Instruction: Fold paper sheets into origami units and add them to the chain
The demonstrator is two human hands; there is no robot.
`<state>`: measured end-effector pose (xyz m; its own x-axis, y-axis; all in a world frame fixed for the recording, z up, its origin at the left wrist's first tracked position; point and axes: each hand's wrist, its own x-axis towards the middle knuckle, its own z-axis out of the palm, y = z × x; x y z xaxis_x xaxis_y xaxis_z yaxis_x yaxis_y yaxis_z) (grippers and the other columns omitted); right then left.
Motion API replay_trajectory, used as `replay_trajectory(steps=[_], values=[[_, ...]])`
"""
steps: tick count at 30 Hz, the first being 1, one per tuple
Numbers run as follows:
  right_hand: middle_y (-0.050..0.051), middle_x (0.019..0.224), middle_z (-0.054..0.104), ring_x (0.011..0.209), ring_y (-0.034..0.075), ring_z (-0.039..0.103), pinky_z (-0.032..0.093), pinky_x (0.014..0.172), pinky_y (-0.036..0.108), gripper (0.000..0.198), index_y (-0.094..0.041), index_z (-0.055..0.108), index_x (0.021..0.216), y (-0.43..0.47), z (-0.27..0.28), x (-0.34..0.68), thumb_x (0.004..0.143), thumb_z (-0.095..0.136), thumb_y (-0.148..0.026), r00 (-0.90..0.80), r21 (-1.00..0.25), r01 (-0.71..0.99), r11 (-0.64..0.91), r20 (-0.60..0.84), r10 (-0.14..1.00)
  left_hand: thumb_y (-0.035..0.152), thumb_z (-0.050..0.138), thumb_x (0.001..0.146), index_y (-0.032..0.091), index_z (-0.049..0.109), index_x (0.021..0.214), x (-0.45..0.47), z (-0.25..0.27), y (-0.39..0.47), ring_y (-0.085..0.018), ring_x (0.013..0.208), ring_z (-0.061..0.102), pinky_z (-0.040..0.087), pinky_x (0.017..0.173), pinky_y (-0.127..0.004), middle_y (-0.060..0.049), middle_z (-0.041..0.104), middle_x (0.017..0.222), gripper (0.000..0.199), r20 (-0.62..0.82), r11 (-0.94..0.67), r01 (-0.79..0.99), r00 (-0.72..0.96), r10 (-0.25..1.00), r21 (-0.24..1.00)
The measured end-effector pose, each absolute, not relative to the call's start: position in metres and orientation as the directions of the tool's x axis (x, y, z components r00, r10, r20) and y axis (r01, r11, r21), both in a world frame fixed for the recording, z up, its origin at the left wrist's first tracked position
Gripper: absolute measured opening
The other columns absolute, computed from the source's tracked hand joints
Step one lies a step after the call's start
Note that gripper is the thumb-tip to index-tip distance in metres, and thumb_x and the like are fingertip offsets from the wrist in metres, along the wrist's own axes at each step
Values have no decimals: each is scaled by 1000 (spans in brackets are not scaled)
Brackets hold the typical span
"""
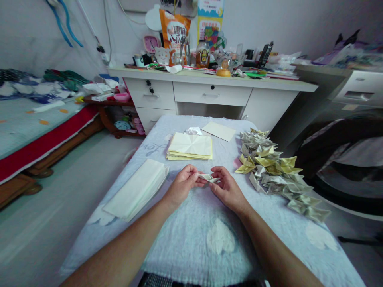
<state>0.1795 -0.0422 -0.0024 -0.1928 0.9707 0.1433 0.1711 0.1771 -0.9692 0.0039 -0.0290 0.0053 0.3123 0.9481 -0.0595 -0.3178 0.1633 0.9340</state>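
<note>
Between my two hands is a small folded paper piece (209,178), pale and pointed at its ends. My left hand (187,179) pinches its left end between thumb and fingers. Its right end lies in the curled fingers of my right hand (226,185). Just beyond the hands sits a stack of creased cream and yellow paper sheets (191,145). To the left lies a pile of long folded white paper (137,189). Many finished-looking folded paper shapes (272,171), grey-white and yellow, are heaped on the right.
A patterned light-blue cloth (203,239) covers the table. A flat card (219,131) and crumpled white paper (194,130) lie at its far side. Behind stands a cluttered white desk (212,93); a washing machine (353,131) is at right, a bed (44,119) at left.
</note>
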Motion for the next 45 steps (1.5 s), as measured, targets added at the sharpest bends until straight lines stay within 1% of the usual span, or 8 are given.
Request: replay_trajectory(steps=[4, 10, 14, 20, 24, 29, 36, 45], values=[[0, 76, 60, 65, 12, 53, 42, 59, 22, 15, -18, 59, 91, -40, -5, 181, 83, 58, -31, -227, -933, 302, 198, 131, 965, 41, 65, 80, 18, 42, 82, 4, 7, -29, -14, 79, 67, 53, 77, -31, -5, 68, 94, 32, -55, 157, -308, 313, 948, 938], [-2, 66, 56, 58, 11, 47, 36, 55, 21, 20, -17, 62, 81, -39, -4, 182, 85, 58, -36, -203, -935, 287, 208, 153, 967, 40, 64, 80, 18, 45, 88, 1, 6, -30, -14, 77, 66, 52, 74, -29, -4, 66, 93, 29, -43, 146, -285, 338, 940, 948], [-2, 64, 55, 59, 11, 48, 37, 55, 21, 20, -17, 63, 78, -40, -4, 180, 84, 59, -36, -232, -929, 301, 215, 148, 961, 31, 72, 72, 18, 55, 101, 1, 3, -29, -14, 79, 63, 48, 71, -25, -3, 64, 92, 36, 30, -11, -59, 336, 941, 998], [0, 71, 62, 66, 13, 55, 40, 61, 23, 18, -18, 66, 82, -42, -3, 178, 87, 56, -32, -295, -891, 361, 275, 170, 940, 29, 64, 78, 16, 66, 75, 3, 4, -30, -14, 71, 59, 46, 64, -23, -1, 65, 75, 14, 117, -200, 272, 293, 949, 941], [1, 75, 65, 68, 13, 57, 41, 63, 22, 19, -18, 66, 86, -43, 0, 178, 90, 52, -31, -327, -863, 406, 302, 171, 929, 29, 64, 77, 16, 66, 74, 1, 5, -29, -13, 64, 56, 43, 58, -21, 0, 64, 69, 14, 137, -213, 265, 279, 950, 940], [-3, 56, 55, 53, 10, 52, 36, 55, 20, 23, -18, 63, 80, -45, 3, 178, 93, 47, -28, -339, -801, 505, 322, 158, 927, 31, 63, 77, 15, 64, 73, 0, 2, -28, -9, 52, 51, 39, 50, -19, 2, 59, 62, 17, 83, -155, 239, 287, 954, 959], [1, 66, 62, 60, 12, 55, 37, 60, 21, 24, -18, 65, 81, -46, 3, 176, 93, 46, -26, -356, -671, 597, 440, 270, 895, 33, 62, 76, 14, 62, 75, 1, -2, -28, -7, 46, 49, 36, 45, -18, 3, 56, 59, 19, -14, -48, 237, 256, 967, 970], [-3, 55, 53, 51, 10, 47, 34, 53, 20, 30, -17, 59, 71, -46, 0, 177, 93, 46, -33, -276, -847, 459, 267, 150, 949, 36, 60, 80, 13, 59, 80, -2, -3, -25, -8, 52, 48, 37, 51, -19, 3, 56, 58, 23, -21, -12, 104, 309, 951, 995]])
